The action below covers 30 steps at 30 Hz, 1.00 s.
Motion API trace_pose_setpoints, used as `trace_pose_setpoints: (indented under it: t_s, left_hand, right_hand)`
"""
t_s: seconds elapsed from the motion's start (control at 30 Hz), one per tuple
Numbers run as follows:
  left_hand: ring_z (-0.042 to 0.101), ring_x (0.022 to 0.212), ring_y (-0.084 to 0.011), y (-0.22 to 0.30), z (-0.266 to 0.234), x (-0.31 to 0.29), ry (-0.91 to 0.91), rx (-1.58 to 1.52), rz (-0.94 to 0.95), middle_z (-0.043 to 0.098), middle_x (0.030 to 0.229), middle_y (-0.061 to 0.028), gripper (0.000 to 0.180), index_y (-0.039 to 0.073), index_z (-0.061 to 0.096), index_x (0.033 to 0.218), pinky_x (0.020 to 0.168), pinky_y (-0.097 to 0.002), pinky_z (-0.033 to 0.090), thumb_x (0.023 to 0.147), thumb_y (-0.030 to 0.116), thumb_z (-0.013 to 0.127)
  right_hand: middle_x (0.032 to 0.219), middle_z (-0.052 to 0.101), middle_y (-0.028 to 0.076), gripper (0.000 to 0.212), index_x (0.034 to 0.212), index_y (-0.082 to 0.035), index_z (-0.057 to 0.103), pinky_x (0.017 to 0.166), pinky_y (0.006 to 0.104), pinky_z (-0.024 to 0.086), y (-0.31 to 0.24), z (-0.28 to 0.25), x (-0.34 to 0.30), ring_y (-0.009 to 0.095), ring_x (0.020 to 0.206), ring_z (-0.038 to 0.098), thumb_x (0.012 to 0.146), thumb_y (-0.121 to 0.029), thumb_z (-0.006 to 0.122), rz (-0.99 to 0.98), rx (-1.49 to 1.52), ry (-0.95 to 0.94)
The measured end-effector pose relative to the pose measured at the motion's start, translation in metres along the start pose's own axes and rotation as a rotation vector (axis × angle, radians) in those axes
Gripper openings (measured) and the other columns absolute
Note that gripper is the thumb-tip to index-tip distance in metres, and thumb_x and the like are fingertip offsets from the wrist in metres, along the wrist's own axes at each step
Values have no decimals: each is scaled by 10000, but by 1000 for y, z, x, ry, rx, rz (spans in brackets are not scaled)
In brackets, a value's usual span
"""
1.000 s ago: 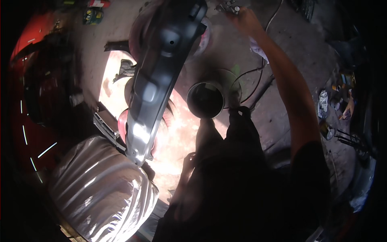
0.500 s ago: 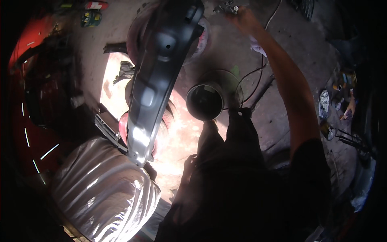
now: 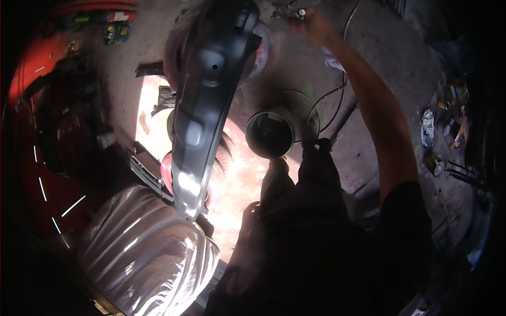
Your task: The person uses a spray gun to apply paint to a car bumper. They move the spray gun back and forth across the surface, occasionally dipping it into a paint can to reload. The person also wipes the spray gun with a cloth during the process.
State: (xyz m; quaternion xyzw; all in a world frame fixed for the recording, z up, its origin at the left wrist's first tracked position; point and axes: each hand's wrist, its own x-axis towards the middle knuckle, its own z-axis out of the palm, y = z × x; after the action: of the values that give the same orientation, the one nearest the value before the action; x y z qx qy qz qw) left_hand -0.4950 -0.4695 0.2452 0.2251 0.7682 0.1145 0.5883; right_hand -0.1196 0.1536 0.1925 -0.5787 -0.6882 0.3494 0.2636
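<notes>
My right arm reaches far forward, and my right hand (image 3: 317,30) is closed around a small metal spray gun (image 3: 289,11) beyond the far end of the panel's right side. Its details are blurred. To the left lies a long dark grey car body panel (image 3: 203,89), shiny, with a round hole and pressed hollows. It rests across dusty tyres (image 3: 176,50), apart from both hands. My left hand (image 3: 251,213) hangs low beside my left thigh, in shadow; its fingers are too dark to make out.
An open round bucket (image 3: 270,134) stands just ahead of my feet. A thin hose (image 3: 329,92) loops over the floor on the right. A silvery covered bulk (image 3: 147,247) sits at the near left. Cans and crumpled wrappers (image 3: 428,128) lie far right.
The view has shifted slightly, so the panel and bucket sit a little differently in the picture. My right hand has moved slightly left with the spray gun. My left hand stays by the thigh.
</notes>
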Motion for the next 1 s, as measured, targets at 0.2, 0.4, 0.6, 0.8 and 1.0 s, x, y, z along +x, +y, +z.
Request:
trace_pose_setpoints:
  t_s: [0.2, 0.4, 0.6, 0.8, 1.0]
  left_hand:
    - [702, 884, -158, -16, -8, 7, -42, 20, 65, 724, 1044, -107, 331, -11, 592, 1348, 722, -266, 557, 1022, 43, 587]
    - [708, 873, -167, 0, -8, 13, -33, 18, 20, 736, 1029, -124, 338, -15, 597, 1337, 712, -278, 562, 1004, 44, 613]
    - [715, 880, -185, -15, -15, 8, -55, 62, 102, 741, 1024, -117, 332, -14, 603, 1323, 719, -293, 566, 994, 31, 614]
    - [670, 1052, -206, 6, -10, -7, -90, 2, -57, 680, 1178, -132, 494, -27, 492, 1432, 886, -328, 555, 970, 32, 656]
    - [671, 1062, -201, 16, -6, -10, -109, 90, 6, 685, 1170, -121, 507, -25, 497, 1425, 911, -326, 554, 954, 29, 677]
  right_hand:
    - [828, 722, 206, 447, 1129, -37, 732, 692, 447, 556, -15, -2, -5, 380, 696, 694, 949, -445, 697, -56, -103, 14]
    - [809, 706, 221, 413, 1097, -25, 730, 680, 445, 539, -43, -17, -46, 382, 696, 692, 955, -410, 686, -6, 90, -9]
    - [807, 698, 230, 416, 1051, -7, 723, 707, 488, 522, -6, 7, -12, 419, 764, 693, 963, -410, 666, 17, 46, 59]
    - [775, 691, 210, 416, 1015, -11, 733, 704, 480, 524, 2, 14, -18, 383, 725, 691, 964, -418, 666, -6, 27, 61]
    - [707, 668, 171, 339, 1041, -27, 739, 671, 464, 527, -7, 12, -48, 346, 679, 689, 972, -353, 677, 56, 175, 8]
